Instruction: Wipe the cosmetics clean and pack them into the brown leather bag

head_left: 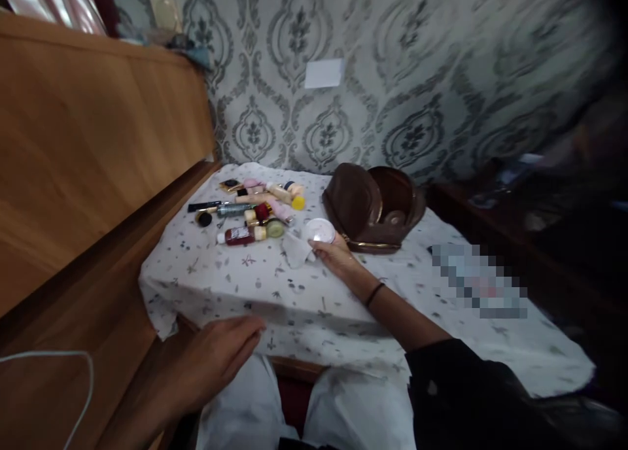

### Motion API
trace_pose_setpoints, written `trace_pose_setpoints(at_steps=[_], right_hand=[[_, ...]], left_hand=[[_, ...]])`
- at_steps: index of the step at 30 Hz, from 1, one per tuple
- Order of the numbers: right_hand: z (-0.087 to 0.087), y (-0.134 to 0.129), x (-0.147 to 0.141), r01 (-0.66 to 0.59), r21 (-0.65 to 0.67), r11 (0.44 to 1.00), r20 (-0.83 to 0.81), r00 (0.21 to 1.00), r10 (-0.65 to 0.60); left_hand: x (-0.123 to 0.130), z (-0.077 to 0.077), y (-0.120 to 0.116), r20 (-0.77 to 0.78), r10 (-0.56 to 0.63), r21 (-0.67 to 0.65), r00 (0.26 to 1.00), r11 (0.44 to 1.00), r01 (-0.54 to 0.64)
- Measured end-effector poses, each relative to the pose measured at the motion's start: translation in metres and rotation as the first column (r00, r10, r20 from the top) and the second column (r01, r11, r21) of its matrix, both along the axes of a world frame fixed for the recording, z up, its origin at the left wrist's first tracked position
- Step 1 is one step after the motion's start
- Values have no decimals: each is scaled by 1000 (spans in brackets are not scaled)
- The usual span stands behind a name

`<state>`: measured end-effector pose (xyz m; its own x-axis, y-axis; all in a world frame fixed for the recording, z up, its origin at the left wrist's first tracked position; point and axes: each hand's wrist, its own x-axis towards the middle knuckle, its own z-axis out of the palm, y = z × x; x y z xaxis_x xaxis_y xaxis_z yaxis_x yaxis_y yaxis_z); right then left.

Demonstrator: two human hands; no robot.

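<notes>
My right hand (336, 254), wearing a dark band at the wrist, is closed round the edge of a round white container (318, 228) above the table. A thin white cloth or tissue (297, 248) hangs beside it at the fingertips; whether the same fingers pinch it I cannot tell. My left hand (226, 348) is in front of the table edge, fingers stretched out and holding nothing. Left of the container lie several cosmetics, among them a bottle of dark red liquid (240, 235), a green-capped jar (275, 227) and a yellow-capped tube (297, 202).
A brown zippered bag (356, 198) stands gaping just behind my right hand. The table wears a white patterned cloth (235, 280). A pixelated flat item (478, 283) lies on its right side. Wooden furniture (103, 103) borders the left, and a papered wall (299, 123) the back.
</notes>
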<state>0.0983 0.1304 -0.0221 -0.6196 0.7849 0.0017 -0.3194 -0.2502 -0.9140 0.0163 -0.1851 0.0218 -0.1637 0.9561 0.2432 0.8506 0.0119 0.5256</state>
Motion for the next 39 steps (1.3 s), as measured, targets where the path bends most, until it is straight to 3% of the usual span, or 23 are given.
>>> trace_pose_setpoints(at_steps=[2,4,8,11,14,18,21,25,31,35,39], right_hand=[[1,2,3,-35,-40,999,-33,999,34],[2,5,5,-69,-89,994,-70,996,63],[2,12,6,-97,-171,980,-132,988,75],[0,21,6,-152,-266,952,-230,969,91],[0,31,6,-272,-353,895,-340,929,148],[-1,37,4,-401,-372,837,-388,886,253],[-5,36,2,-406,-346,846,-390,882,265],[-7,31,4,-412,-321,853,-381,880,282],[3,24,11,-458,-238,856,-320,870,376],[8,26,11,-395,-212,894,-339,887,312],[8,30,11,-322,-202,925,-311,917,251]], left_hand=[[0,14,60,6,-72,112,997,991,71],[-5,14,116,-13,-58,217,998,974,59],[-20,-17,200,-74,-41,194,996,979,55],[-34,-35,230,-99,-64,194,993,977,83],[-51,-35,240,-117,-71,212,991,973,94],[-60,-22,244,-112,83,285,990,957,-48],[-49,-19,252,-210,61,394,976,919,27],[-34,-20,264,-377,-19,409,926,894,184],[-52,-21,263,-245,130,411,961,912,-19],[-59,-27,259,-361,210,341,909,937,-81],[-53,-29,258,-469,215,314,857,947,-65]])
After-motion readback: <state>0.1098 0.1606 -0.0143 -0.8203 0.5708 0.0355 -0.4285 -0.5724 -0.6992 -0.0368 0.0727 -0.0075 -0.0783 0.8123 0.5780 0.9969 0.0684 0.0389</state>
